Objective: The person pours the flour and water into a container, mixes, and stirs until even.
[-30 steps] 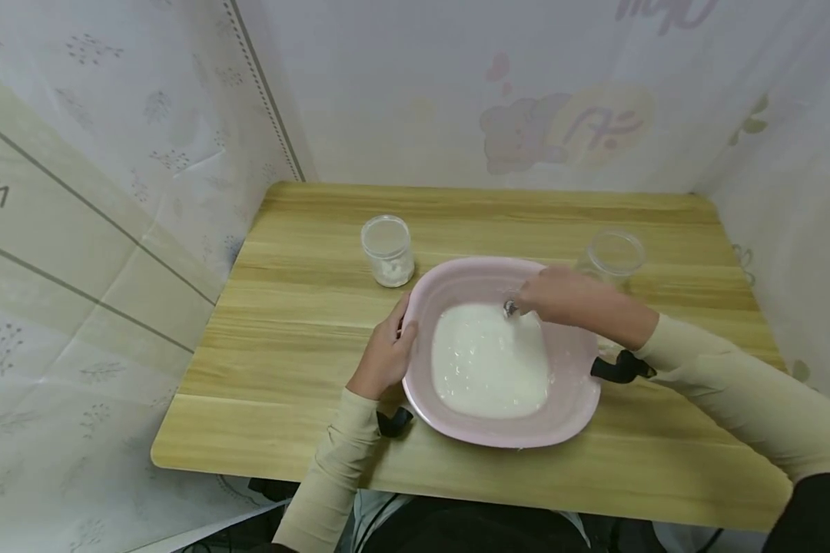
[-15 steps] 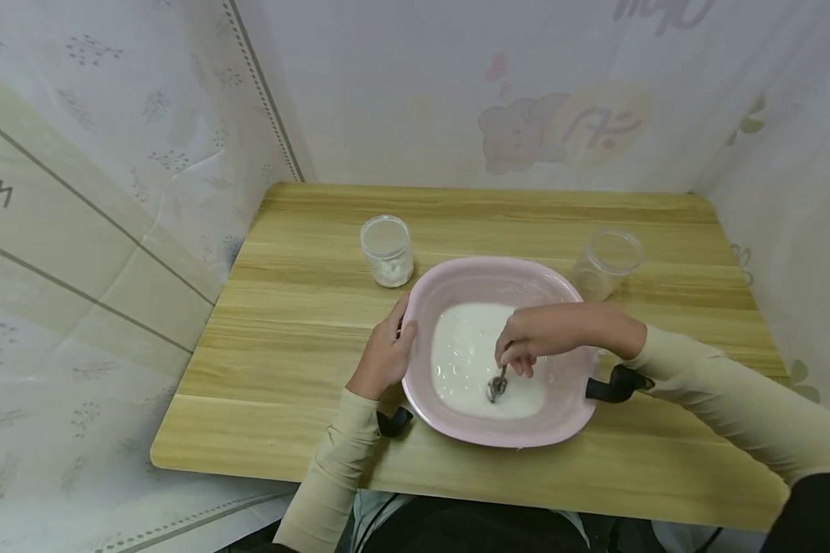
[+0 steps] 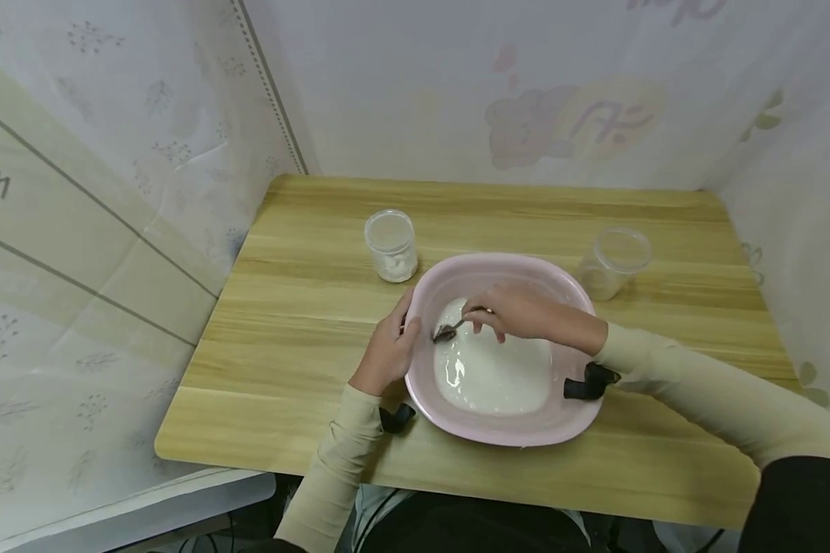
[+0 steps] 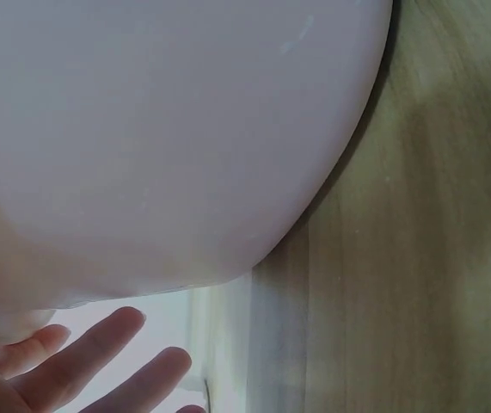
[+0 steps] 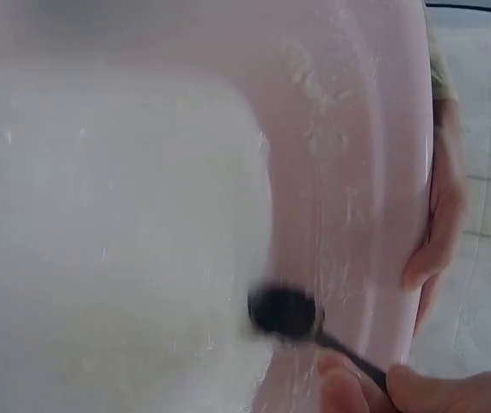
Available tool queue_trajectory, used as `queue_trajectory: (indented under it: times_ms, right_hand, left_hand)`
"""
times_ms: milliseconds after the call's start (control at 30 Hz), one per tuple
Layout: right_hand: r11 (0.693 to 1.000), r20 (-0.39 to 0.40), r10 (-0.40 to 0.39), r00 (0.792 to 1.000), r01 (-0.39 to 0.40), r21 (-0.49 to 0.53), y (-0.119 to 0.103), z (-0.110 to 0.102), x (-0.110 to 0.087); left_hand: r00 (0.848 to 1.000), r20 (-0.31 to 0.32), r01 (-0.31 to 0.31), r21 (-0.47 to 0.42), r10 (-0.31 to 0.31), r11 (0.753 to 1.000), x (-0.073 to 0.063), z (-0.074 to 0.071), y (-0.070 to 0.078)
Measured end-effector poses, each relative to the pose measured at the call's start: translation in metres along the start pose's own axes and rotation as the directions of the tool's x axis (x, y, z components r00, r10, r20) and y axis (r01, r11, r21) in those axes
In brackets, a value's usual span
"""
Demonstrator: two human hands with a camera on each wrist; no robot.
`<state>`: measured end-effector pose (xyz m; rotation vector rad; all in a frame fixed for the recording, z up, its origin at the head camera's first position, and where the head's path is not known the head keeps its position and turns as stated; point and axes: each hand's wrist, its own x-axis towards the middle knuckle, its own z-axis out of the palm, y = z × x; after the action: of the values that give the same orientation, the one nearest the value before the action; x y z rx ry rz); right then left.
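Observation:
A pink oval basin (image 3: 480, 432) holds a pool of white liquid (image 3: 498, 376). My left hand (image 3: 383, 349) grips its left rim, thumb over the edge and fingers outside; the left wrist view shows those fingers (image 4: 86, 357) spread beneath the rim. Over the liquid, my right hand (image 3: 512, 311) pinches the thin handle of a small metal spoon (image 3: 445, 334). The spoon's round bowl (image 5: 284, 311) lies at the left edge of the pool, by the basin wall. White residue (image 5: 318, 103) clings to that wall in the right wrist view.
A clear jar with white lumps (image 3: 392, 246) stands behind the basin on the left. Another clear jar (image 3: 614, 263) stands behind it on the right. All rest on a wooden table (image 3: 283, 322), with patterned white sheets (image 3: 401, 84) behind and beside it.
My right hand has swept the spoon from the back right of the liquid toward the front, then across to the left wall. My left hand stays on the rim.

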<state>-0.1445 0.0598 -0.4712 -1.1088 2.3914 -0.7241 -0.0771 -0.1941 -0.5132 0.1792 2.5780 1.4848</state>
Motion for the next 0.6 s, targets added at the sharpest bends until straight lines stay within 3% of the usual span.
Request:
queue_trajectory:
  times_ms: [133, 300, 367, 467, 533, 600]
  right_hand:
    - [0.985, -0.15, -0.022, 0.988, -0.004, -0.173, 0.01, -0.007, -0.002]
    - [0.887, -0.224, 0.014, 0.974, -0.115, -0.447, 0.01, -0.018, -0.016]
    - [0.843, -0.208, 0.068, 0.976, -0.167, -0.511, 0.007, -0.024, -0.024]
    - [0.812, -0.138, 0.119, 0.983, -0.176, -0.556, 0.004, -0.033, -0.039]
    - [0.807, -0.072, 0.149, 0.986, -0.163, -0.567, 0.001, -0.04, -0.048]
    - [0.838, 0.016, 0.192, 0.981, -0.155, -0.524, -0.001, -0.047, -0.055]
  left_hand:
    - [1.0, 0.004, 0.002, 0.002, -0.002, 1.0, 0.001, 0.001, 0.001]
    - [1.0, 0.004, 0.01, -0.009, -0.01, 1.0, 0.001, 0.001, 0.001]
    - [1.0, 0.0, 0.01, -0.013, -0.01, 1.0, 0.002, 0.002, 0.0]
    - [1.0, -0.002, 0.008, -0.016, -0.008, 1.0, 0.002, 0.002, -0.001]
    - [1.0, -0.001, 0.009, -0.014, -0.009, 1.0, 0.002, 0.002, -0.001]
    - [1.0, 0.0, 0.014, -0.011, -0.014, 1.0, 0.001, 0.002, -0.001]
